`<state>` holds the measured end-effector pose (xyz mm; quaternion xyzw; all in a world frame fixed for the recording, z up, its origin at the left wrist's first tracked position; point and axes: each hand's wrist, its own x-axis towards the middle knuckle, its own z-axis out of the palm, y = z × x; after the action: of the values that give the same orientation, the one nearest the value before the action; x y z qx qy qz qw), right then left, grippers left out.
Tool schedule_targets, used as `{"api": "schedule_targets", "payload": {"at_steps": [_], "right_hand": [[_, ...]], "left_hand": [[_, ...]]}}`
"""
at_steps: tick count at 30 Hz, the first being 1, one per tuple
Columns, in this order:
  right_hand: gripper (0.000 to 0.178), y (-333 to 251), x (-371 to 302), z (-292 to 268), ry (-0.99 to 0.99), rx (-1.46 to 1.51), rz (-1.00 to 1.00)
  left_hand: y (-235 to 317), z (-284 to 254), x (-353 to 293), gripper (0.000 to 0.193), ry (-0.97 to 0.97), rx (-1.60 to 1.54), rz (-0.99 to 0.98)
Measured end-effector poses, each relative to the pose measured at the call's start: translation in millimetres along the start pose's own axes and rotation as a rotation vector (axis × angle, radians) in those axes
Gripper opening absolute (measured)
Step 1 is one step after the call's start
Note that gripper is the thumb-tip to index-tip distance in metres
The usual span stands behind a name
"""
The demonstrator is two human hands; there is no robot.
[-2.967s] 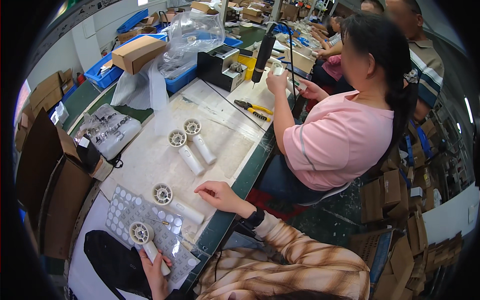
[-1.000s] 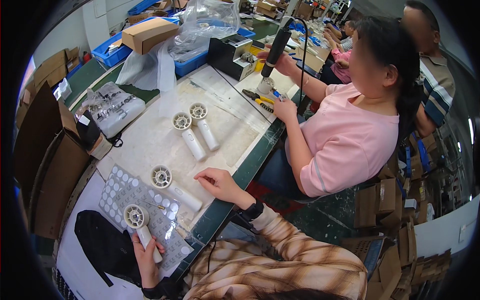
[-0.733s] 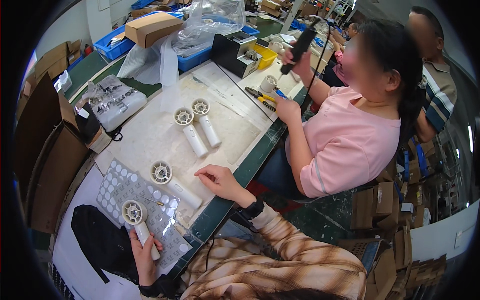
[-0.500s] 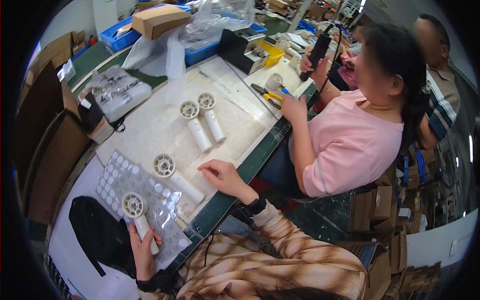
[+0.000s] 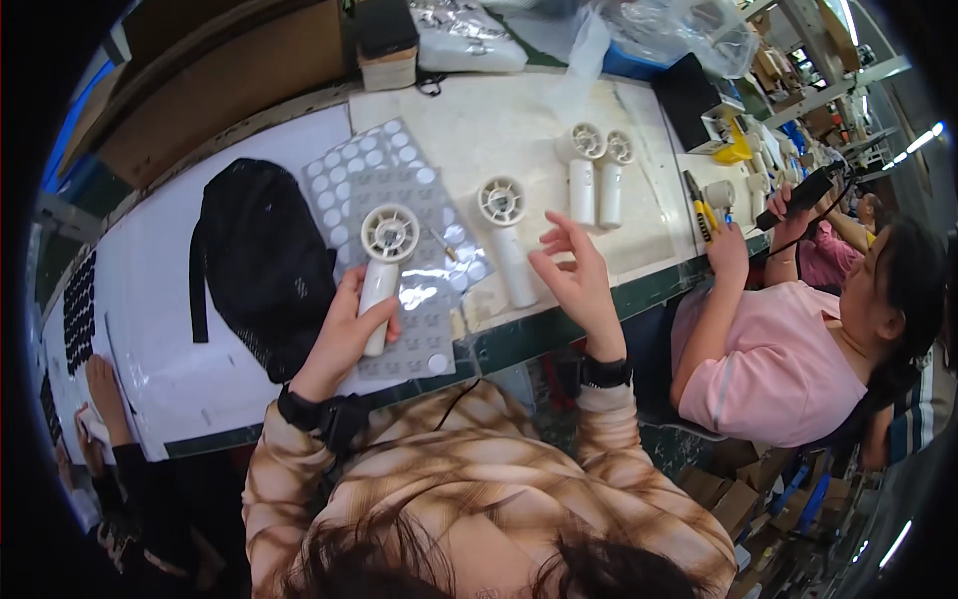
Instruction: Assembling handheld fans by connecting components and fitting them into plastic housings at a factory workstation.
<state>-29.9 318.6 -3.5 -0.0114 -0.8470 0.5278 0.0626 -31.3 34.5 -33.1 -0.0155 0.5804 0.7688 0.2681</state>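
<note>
View swung left; left hand [image 5: 344, 334] holds fan [image 5: 384, 262] upright, head away.

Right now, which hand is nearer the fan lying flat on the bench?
Right. The right hand hovers open just beside the lying white fan, not touching it. The left hand is further left, gripping another white fan by its handle.

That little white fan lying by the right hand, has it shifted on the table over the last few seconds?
No. The loose fan lies at the sticker sheet's edge as before; only the camera turned.

grey sticker sheet [image 5: 399, 190] mid-bench, clear bags [image 5: 689, 30] behind
</note>
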Motion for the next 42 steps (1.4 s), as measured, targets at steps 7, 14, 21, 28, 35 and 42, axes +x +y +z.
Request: {"api": "schedule_targets", "payload": {"at_steps": [7,14,21,28,35,42], "right_hand": [[0.083,4.8,0.7,31.5,-0.022,-0.123,-0.036],[0.082,14.2,9.1,40.0,0.005,-0.077,-0.039],[0.08,12.7,8.7,48.1,0.141,0.014,-0.17],[0.077,-43.6,-1.1,55.0,-0.194,0.194,-0.425],[0.068,-41.9,1.2,69.7,-0.344,0.478,-0.223],[0.047,-47.6,-19.1,99.3,-0.395,0.817,0.161]], "left_hand": [[3.4,2.5,3.6,0.037,-0.006,-0.07,0.021],[4.5,6.7,4.7,0.039,0.021,-0.079,0.001],[9.4,8.0,-5.8,0.042,-0.018,-0.068,0.028],[29.5,18.6,-33.7,0.056,-0.202,0.15,0.014],[49.9,15.8,-60.8,0.073,-0.438,0.15,0.091],[67.2,17.3,-58.8,0.053,-0.161,0.88,0.858]]}}
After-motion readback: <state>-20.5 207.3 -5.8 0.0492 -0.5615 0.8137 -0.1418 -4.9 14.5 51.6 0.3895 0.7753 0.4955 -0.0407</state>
